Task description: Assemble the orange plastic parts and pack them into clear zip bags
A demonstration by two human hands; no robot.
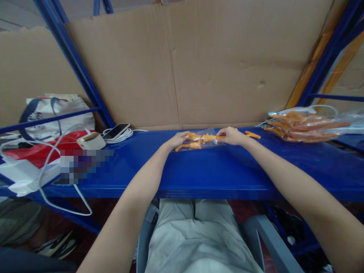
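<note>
A clear plastic bag (209,141) with orange ribbed plastic parts (196,144) lies across the middle of the blue shelf top, between my two hands. My left hand (178,140) is closed on the left end of the bag, its fingertips around the orange pieces there. At the other end, my right hand (231,135) pinches the bag near a ribbed orange tip. Its fingers partly hide what they grip. Just right of that hand, a loose orange forked piece (252,135) rests on the blue surface.
Bagged orange parts (304,127) are piled at the right. To the left are a phone (118,131) on a coiled white cable, a white charger (91,141), a red bag (57,146), a power strip (21,174) and a tote bag (71,110). Cardboard (216,64) stands behind.
</note>
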